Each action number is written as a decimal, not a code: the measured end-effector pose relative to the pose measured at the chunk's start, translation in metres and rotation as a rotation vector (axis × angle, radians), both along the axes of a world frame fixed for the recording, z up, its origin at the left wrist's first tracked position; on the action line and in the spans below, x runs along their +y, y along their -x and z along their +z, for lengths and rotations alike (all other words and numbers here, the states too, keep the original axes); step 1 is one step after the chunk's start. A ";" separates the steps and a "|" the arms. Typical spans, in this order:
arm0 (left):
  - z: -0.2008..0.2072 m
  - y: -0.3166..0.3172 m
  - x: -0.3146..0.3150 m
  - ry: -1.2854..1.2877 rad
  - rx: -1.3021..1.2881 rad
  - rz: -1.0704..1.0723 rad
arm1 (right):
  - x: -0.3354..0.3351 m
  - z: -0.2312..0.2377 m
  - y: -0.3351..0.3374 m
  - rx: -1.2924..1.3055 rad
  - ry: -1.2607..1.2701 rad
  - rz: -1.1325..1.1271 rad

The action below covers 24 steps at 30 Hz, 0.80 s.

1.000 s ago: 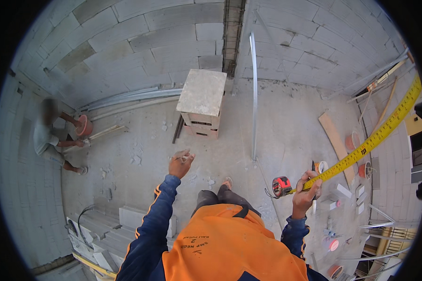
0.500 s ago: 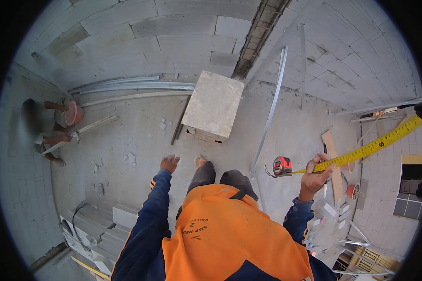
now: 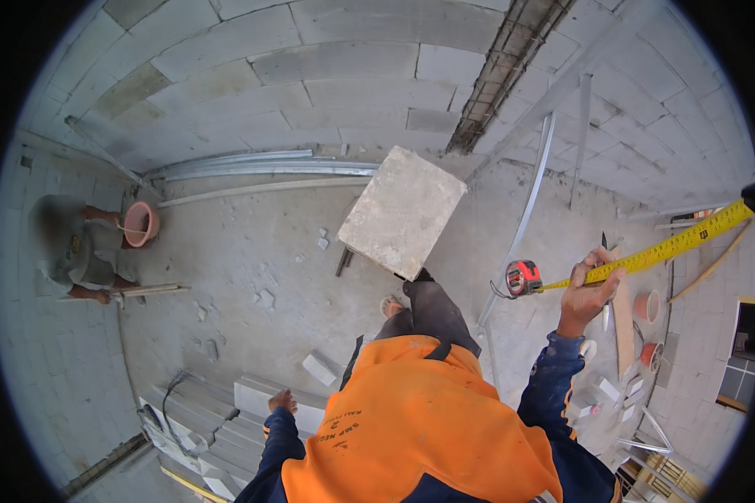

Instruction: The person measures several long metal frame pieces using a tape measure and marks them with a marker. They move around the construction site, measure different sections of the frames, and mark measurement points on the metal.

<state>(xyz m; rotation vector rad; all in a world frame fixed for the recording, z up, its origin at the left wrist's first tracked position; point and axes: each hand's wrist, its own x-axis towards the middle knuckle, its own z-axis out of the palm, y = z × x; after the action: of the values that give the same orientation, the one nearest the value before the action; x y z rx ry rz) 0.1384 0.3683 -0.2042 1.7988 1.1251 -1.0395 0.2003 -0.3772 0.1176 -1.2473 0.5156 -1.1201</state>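
My right hand (image 3: 590, 300) grips the yellow blade of a tape measure (image 3: 671, 247), its fingers and thumb closed round it. The red and black tape measure case (image 3: 523, 277) hangs just left of that hand, a wrist strap looped from it. From the hand, the blade runs up to the right edge of the picture. My left hand (image 3: 283, 401) is low on the left, beside a stack of pale blocks (image 3: 226, 436), holding nothing, its fingers loosely curled and the thumb apart. A large rough-topped block (image 3: 404, 211) stands in front of my feet.
At the far left a person (image 3: 75, 247) crouches beside a pink bucket (image 3: 141, 225). Metal profiles (image 3: 268, 166) lie along the block wall. An upright metal frame (image 3: 533, 197) stands at right of centre. Rubble (image 3: 265, 298) and a loose block (image 3: 320, 367) lie on the floor.
My view has shifted, and one leg has stepped forward against the large block. My left hand has dropped back toward the stacked blocks. My right hand still holds the tape blade.
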 end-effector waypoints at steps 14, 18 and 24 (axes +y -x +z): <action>0.005 -0.157 -0.115 0.004 -0.376 -0.286 | -0.022 -0.030 0.024 0.081 -0.066 -0.148; 0.003 -0.201 -0.128 0.011 -0.393 -0.364 | -0.025 -0.034 0.045 0.083 -0.052 -0.187; 0.012 -0.145 -0.045 0.000 -0.106 -0.176 | -0.019 -0.038 0.047 0.115 -0.037 -0.266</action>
<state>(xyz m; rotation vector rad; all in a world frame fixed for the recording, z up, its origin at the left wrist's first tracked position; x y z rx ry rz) 0.2833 0.3234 -0.1921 1.9563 0.9163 -1.0309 0.1537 -0.3957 0.0799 -1.2410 0.8042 -1.2586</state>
